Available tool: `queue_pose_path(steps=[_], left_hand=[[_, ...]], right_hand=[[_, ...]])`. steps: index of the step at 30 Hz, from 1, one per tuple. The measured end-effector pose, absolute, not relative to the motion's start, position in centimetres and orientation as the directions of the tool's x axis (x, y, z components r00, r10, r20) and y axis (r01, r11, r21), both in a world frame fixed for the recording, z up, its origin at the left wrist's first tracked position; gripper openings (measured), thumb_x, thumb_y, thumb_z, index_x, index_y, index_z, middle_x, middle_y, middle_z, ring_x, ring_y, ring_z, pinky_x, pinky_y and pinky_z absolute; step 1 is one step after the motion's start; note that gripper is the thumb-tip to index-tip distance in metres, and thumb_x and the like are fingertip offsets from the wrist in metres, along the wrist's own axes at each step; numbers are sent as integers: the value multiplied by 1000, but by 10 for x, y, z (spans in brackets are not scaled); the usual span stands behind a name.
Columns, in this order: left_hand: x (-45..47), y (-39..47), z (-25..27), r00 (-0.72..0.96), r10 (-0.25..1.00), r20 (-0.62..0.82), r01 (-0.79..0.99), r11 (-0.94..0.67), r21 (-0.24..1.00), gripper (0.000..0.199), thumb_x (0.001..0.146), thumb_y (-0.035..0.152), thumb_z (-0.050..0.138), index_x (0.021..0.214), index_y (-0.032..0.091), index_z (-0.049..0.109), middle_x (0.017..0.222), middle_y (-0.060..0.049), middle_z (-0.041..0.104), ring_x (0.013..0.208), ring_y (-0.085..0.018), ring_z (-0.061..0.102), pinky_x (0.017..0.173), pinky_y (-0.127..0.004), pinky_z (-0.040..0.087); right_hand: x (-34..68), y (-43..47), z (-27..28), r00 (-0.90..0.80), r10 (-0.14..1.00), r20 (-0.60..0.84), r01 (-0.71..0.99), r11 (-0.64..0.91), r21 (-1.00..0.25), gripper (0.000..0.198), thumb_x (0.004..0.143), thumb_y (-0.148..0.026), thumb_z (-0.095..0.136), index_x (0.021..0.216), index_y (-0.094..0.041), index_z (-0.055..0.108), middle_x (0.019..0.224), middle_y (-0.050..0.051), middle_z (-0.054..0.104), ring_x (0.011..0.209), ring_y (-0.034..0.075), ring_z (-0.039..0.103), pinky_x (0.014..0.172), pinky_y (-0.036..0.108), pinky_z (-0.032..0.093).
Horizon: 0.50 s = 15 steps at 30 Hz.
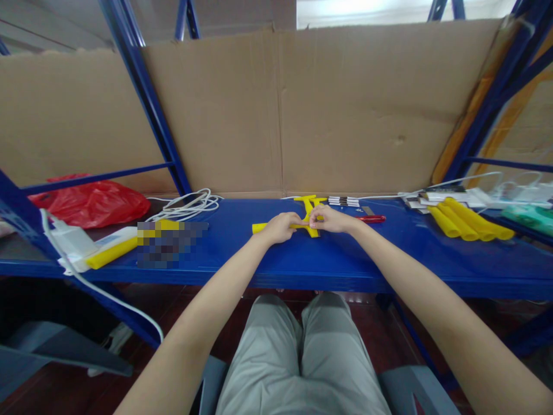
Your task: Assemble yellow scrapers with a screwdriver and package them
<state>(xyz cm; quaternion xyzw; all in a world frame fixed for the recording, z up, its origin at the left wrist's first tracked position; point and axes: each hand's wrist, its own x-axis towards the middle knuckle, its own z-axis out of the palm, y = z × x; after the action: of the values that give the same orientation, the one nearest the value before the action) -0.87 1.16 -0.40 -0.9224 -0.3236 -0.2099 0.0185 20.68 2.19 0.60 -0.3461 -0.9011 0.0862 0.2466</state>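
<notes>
Fingers of the left hand (280, 228) gripped the yellow branched part (307, 207) over the counter (231, 248). Fingers of the right hand (326, 218) pinched narrowly at its middle; whether they held a separate piece could not be told. A red tool (374, 219) lay just right of these fingers, black-and-white pieces (344, 201) beyond, yellow tubes (469, 219) well rightward.

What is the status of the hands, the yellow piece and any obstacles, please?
Left hand gripping yellow piece. Right hand at its branched part, grip unclear. Red tool nearby, nothing clearly blocking.
</notes>
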Motion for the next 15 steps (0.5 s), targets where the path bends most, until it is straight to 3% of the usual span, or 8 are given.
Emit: queue_pose_path(steps=[7,15], left_hand=[[-9,11,-4,706,587,396,605,-791,94,49,74,1,55,115,24,69,111,-4,69,101,-18,64,93,-31,48],[-8,12,-4,692,580,430,596,-795,112,47,77,3,55,117,25,68,114,-4,68,103,-17,63,96,-30,47]], right_hand=[[207,20,5,-597,713,369,637,700,-323,4,76,-23,63,76,-19,64,85,6,62,86,20,56,82,35,44],[211,30,1,-486,731,479,644,670,-369,18,79,-25,59,96,-19,63,105,9,62,104,24,55,94,43,41]])
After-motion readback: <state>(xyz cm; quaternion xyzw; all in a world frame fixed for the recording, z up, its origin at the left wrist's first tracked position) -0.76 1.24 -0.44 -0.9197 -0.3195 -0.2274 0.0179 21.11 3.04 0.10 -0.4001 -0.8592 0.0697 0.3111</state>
